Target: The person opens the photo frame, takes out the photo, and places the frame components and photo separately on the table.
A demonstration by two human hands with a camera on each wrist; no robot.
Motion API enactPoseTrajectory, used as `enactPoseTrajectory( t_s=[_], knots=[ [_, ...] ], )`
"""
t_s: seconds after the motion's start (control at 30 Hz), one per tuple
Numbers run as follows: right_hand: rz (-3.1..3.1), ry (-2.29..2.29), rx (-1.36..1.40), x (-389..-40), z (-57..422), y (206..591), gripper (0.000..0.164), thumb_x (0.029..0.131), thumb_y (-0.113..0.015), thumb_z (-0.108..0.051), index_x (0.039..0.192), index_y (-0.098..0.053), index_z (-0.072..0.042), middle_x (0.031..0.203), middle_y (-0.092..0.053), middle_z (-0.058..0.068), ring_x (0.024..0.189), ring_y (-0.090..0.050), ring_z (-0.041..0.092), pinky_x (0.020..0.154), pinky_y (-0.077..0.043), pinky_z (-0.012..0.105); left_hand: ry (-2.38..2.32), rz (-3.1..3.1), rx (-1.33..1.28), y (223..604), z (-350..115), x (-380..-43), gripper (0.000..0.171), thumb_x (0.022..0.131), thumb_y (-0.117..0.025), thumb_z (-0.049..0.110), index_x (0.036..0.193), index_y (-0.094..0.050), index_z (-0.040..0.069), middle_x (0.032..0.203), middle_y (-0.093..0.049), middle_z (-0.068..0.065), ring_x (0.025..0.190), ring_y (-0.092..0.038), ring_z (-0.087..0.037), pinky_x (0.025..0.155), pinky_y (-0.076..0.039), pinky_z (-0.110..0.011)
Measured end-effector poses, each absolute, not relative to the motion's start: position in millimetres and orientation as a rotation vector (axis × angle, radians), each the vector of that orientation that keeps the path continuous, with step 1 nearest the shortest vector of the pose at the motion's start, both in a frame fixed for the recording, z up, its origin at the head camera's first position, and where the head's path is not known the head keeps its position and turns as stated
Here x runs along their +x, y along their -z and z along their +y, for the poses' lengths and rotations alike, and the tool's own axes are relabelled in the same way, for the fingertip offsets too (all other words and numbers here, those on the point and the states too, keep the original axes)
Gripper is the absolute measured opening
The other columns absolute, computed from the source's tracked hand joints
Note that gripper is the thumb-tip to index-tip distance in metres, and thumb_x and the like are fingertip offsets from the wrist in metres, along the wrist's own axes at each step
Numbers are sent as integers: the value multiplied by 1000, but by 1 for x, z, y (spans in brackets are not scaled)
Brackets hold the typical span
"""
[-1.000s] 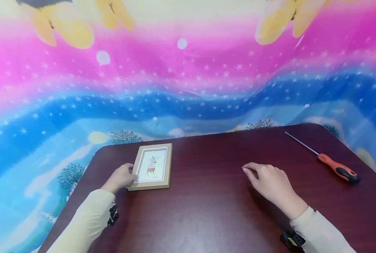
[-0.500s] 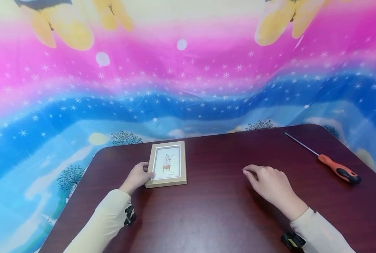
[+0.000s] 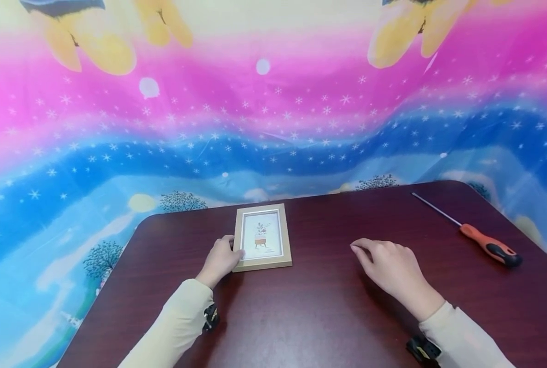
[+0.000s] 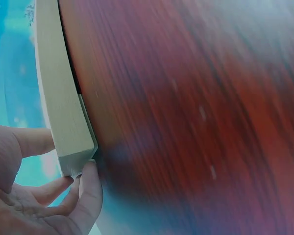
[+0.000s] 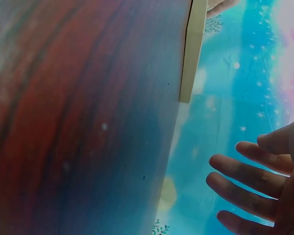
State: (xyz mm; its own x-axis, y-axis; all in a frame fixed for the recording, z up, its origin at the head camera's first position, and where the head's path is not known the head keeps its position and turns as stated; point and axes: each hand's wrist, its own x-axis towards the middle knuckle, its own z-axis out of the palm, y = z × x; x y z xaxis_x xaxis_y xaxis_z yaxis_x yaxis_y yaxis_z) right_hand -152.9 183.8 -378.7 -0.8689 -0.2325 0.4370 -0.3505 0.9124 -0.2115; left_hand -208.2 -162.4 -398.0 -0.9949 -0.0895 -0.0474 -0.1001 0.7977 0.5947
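A picture frame [image 3: 262, 238] with a light wooden border and a potted-plant print lies face up near the table's far edge, left of centre. My left hand [image 3: 220, 260] holds it by its near left corner, thumb on top of the border. In the left wrist view, fingertips of that hand [image 4: 34, 196] curl at the lower corner of the frame's pale side [image 4: 63, 103]. To the right, my right hand [image 3: 394, 268] is held over the table with nothing in it. The right wrist view shows its fingers [image 5: 250, 176] loosely spread, apart from the frame's side [image 5: 192, 58].
An orange and black screwdriver [image 3: 488, 246] lies at the table's right side, its tip pointing to the far edge. A colourful printed cloth [image 3: 273, 112] hangs close behind the dark red-brown table [image 3: 292, 317].
My left hand has moved the picture frame to the right across the table, toward the middle. The right hand has stayed in nearly the same place, and the screwdriver lies as before.
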Motion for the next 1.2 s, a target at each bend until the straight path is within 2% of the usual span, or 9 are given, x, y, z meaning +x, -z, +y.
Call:
enactPoseTrajectory(
  t_s=[0.47, 0.77, 1.03, 1.2],
  knots=[
    [-2656, -343, 406, -151, 187, 374, 20, 86, -63, -26, 100, -74, -17, 41, -46, -7, 35, -28, 8, 32, -19, 25, -1079, 2945, -98, 405, -123, -207, 55, 87, -60, 18, 132, -44, -7, 126, -52, -27, 110, -55, -33, 96, -49, -48],
    [-2643, -330, 391, -150, 187, 371, 19, 85, -64, -26, 99, -74, -17, 44, -52, -5, 37, -32, 7, 32, -23, 26, -1057, 2961, -69, 403, -104, -203, 55, 86, -60, 20, 132, -45, -7, 124, -53, -26, 109, -55, -34, 96, -48, -49],
    [-2648, -338, 394, -148, 186, 372, 19, 85, -63, -26, 98, -74, -17, 57, -68, 0, 42, -43, 7, 34, -29, 27, -1027, 2977, -41, 404, -91, -203, 57, 86, -61, 21, 132, -46, -8, 124, -53, -27, 110, -55, -36, 96, -48, -50],
    [-2654, -340, 404, -148, 185, 371, 20, 86, -63, -28, 98, -74, -17, 57, -67, -1, 41, -41, 7, 34, -29, 26, -955, 2994, -48, 403, -90, -201, 63, 85, -62, 27, 133, -45, -10, 129, -50, -30, 113, -52, -40, 98, -46, -51]
  ],
)
